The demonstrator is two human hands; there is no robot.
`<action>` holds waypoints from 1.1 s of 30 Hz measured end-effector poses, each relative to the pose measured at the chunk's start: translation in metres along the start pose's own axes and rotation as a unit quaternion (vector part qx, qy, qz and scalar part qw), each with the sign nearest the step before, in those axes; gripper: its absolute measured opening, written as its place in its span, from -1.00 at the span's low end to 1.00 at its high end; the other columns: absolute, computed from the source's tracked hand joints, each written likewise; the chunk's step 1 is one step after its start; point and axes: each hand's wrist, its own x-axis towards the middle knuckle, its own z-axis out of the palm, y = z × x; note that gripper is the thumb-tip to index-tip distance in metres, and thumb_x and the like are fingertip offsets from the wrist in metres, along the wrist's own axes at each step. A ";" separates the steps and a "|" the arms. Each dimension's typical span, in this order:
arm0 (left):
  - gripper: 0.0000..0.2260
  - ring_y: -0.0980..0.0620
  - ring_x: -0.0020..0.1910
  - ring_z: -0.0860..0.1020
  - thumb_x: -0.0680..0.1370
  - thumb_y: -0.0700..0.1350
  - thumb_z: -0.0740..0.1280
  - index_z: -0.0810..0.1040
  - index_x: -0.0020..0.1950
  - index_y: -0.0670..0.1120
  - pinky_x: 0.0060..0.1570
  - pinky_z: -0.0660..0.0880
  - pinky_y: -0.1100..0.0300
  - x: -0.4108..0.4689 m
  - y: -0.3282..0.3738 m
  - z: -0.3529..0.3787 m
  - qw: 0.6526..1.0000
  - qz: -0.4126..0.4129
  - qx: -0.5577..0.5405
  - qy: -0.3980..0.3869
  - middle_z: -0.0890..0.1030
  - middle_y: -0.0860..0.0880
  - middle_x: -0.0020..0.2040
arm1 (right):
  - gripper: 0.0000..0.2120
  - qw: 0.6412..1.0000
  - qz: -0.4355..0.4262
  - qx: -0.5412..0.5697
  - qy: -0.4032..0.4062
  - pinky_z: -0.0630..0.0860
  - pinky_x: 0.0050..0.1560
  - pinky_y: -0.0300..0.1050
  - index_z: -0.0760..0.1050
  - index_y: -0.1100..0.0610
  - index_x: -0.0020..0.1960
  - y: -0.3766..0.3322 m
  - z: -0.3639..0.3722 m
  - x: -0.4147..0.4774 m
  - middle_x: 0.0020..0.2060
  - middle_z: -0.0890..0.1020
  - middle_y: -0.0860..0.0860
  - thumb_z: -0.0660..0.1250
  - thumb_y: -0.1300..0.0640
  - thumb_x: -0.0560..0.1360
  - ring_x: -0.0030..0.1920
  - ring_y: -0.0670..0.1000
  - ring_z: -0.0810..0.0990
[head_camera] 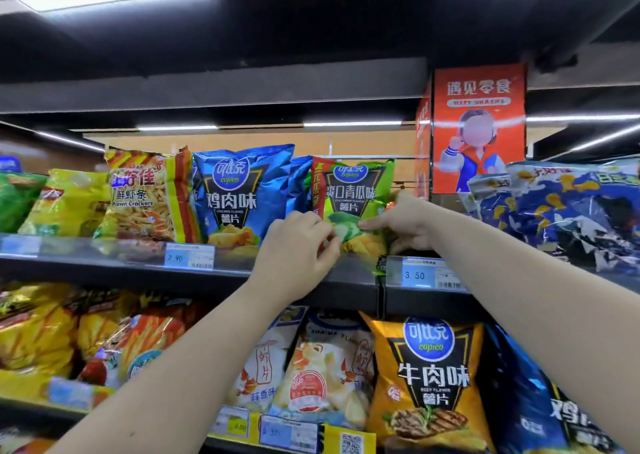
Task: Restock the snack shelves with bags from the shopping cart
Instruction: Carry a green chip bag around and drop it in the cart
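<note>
A green bag of cucumber-flavour crisps point(353, 193) stands upright on the top shelf point(121, 263), just right of a blue chicken-flavour bag point(239, 193). My left hand point(298, 245) grips the green bag's lower left edge, fingers curled onto its front. My right hand point(405, 225) holds its lower right side, thumb laid across the front and the fingers hidden behind the bag. The shopping cart is out of view.
Yellow prawn-cracker bags point(145, 197) fill the top shelf to the left, dark blue bags point(568, 211) to the right. An orange snack sign point(479, 127) stands behind. The lower shelf holds an orange beef-flavour bag point(429, 381) and white shrimp bags point(322, 377). Price tags point(419, 275) line the shelf edges.
</note>
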 end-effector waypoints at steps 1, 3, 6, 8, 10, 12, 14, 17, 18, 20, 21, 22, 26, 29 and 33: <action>-0.63 0.01 -0.13 0.49 0.58 0.13 0.08 0.60 -0.09 -0.03 -0.22 0.41 0.06 -0.001 0.000 0.001 1.000 -0.009 0.002 0.005 0.56 0.06 -0.15 | -0.43 1.000 0.001 -0.002 0.004 0.47 0.16 0.40 0.33 0.17 0.17 0.000 0.004 0.001 0.14 0.57 0.17 0.57 0.24 0.31 0.14 0.22 0.58; -0.63 0.00 -0.14 0.49 0.58 0.12 0.07 0.60 -0.10 -0.03 -0.24 0.38 0.08 -0.003 0.001 0.003 1.000 -0.017 0.009 0.014 0.57 0.05 -0.16 | -0.26 1.000 -0.001 -0.007 0.010 0.50 0.12 0.38 0.26 0.14 0.30 0.000 0.008 0.000 0.19 0.55 0.15 0.61 0.19 0.26 0.15 0.22 0.57; -0.64 0.00 -0.13 0.49 0.58 0.11 0.07 0.61 -0.08 -0.02 -0.24 0.32 0.12 -0.003 0.002 0.005 1.000 -0.016 0.002 0.018 0.56 0.05 -0.16 | -0.02 1.000 -0.002 -0.001 0.010 0.56 0.06 0.29 0.20 0.08 0.38 0.000 0.011 -0.003 0.20 0.55 0.13 0.68 0.05 0.13 0.12 0.20 0.59; -0.65 0.00 -0.14 0.49 0.57 0.10 0.08 0.60 -0.08 -0.02 -0.23 0.29 0.13 -0.002 0.003 0.005 1.000 -0.016 0.006 0.023 0.55 0.06 -0.17 | 0.26 1.000 -0.012 -0.017 0.024 0.54 0.12 0.30 0.20 0.03 0.40 0.004 0.009 0.000 0.19 0.56 0.12 0.71 -0.16 -0.18 0.14 0.21 0.58; -0.65 0.00 -0.12 0.48 0.57 0.10 0.06 0.59 -0.06 -0.01 -0.21 0.31 0.11 -0.001 0.004 0.003 1.000 -0.013 0.019 0.016 0.55 0.05 -0.15 | 0.37 0.998 -0.021 -0.031 0.042 0.51 0.17 0.29 0.22 0.02 0.40 0.008 0.007 0.003 0.20 0.56 0.11 0.66 -0.25 -0.33 0.17 0.20 0.56; -0.65 -0.01 -0.12 0.48 0.57 0.09 0.05 0.59 -0.05 -0.02 -0.21 0.32 0.10 0.000 0.006 0.001 0.999 -0.009 0.033 0.012 0.55 0.04 -0.13 | 0.19 0.997 -0.027 -0.049 0.056 0.51 0.18 0.26 0.23 0.06 0.41 0.004 0.010 -0.007 0.19 0.54 0.10 0.68 -0.18 -0.10 0.17 0.18 0.55; -0.65 -0.03 -0.13 0.48 0.57 0.07 0.04 0.58 -0.06 -0.03 -0.23 0.30 0.10 0.000 0.009 -0.002 0.999 -0.008 0.044 0.008 0.55 0.02 -0.14 | -0.05 0.996 -0.026 -0.055 0.065 0.51 0.19 0.23 0.24 0.09 0.39 -0.001 0.017 -0.013 0.19 0.54 0.09 0.65 -0.07 0.16 0.16 0.16 0.55; -0.70 -0.03 -0.13 0.48 0.58 0.06 0.09 0.56 -0.07 -0.04 -0.24 0.29 0.09 -0.001 0.011 -0.004 0.998 -0.009 0.061 0.006 0.55 0.01 -0.15 | -0.18 0.993 -0.028 -0.075 0.087 0.51 0.20 0.20 0.28 0.11 0.36 -0.002 0.023 -0.014 0.19 0.54 0.08 0.61 -0.08 0.25 0.16 0.13 0.54; -0.74 -0.03 -0.12 0.48 0.58 0.05 0.13 0.56 -0.06 -0.03 -0.23 0.31 0.08 -0.002 0.011 -0.003 0.998 -0.011 0.062 0.006 0.55 0.02 -0.14 | -0.14 0.991 -0.032 -0.086 0.095 0.51 0.20 0.18 0.29 0.11 0.36 -0.001 0.024 -0.014 0.19 0.54 0.08 0.61 -0.13 0.22 0.16 0.13 0.55; -0.81 -0.04 -0.09 0.49 0.57 0.04 0.22 0.56 -0.04 -0.01 -0.19 0.35 0.05 -0.002 0.012 -0.003 0.998 -0.026 0.056 0.011 0.56 0.02 -0.12 | -0.05 0.983 -0.037 -0.126 0.126 0.53 0.17 0.16 0.29 0.14 0.37 -0.002 0.022 -0.023 0.19 0.53 0.09 0.60 -0.24 0.15 0.14 0.13 0.54; -0.84 -0.05 -0.07 0.50 0.57 0.03 0.25 0.56 -0.03 -0.01 -0.16 0.36 0.04 -0.001 0.013 -0.004 0.998 -0.034 0.050 0.011 0.57 0.02 -0.11 | -0.08 0.976 -0.051 -0.149 0.151 0.53 0.16 0.14 0.29 0.17 0.37 -0.003 0.020 -0.031 0.17 0.52 0.11 0.59 -0.21 0.20 0.13 0.13 0.54; -0.85 -0.06 -0.05 0.50 0.56 0.02 0.27 0.57 -0.01 -0.01 -0.13 0.37 0.03 0.000 0.016 -0.005 0.998 -0.042 0.041 0.008 0.57 0.02 -0.09 | -0.17 0.968 -0.067 -0.167 0.176 0.53 0.15 0.08 0.30 0.19 0.37 -0.002 0.016 -0.037 0.14 0.53 0.11 0.58 -0.14 0.28 0.12 0.13 0.54; -0.83 -0.06 0.10 0.47 0.56 -0.02 0.24 0.53 0.12 0.01 0.02 0.35 0.00 0.016 0.039 -0.011 0.998 -0.061 0.001 -0.020 0.57 0.02 0.05 | -0.47 0.931 -0.161 -0.238 0.225 0.41 -0.02 -0.18 0.37 0.11 0.33 0.010 -0.005 -0.070 0.06 0.54 0.04 0.48 0.07 0.44 0.04 0.02 0.53; -0.76 -0.05 0.18 0.44 0.57 0.01 0.23 0.49 0.20 0.01 0.12 0.35 0.00 0.033 0.069 -0.012 0.998 -0.054 -0.033 -0.031 0.54 0.02 0.14 | -0.54 0.893 -0.194 -0.327 0.243 0.45 0.06 -0.11 0.38 0.05 0.31 0.019 -0.025 -0.096 0.05 0.51 -0.04 0.42 0.07 0.47 0.08 -0.01 0.49; -0.72 -0.06 0.20 0.43 0.56 0.03 0.23 0.47 0.24 -0.01 0.12 0.35 0.01 0.055 0.122 -0.013 0.997 -0.027 -0.064 -0.031 0.52 0.00 0.17 | -0.58 0.846 -0.178 -0.422 0.274 0.43 0.19 -0.01 0.40 0.06 0.31 0.029 -0.063 -0.137 0.15 0.51 0.01 0.39 0.07 0.49 0.21 0.05 0.43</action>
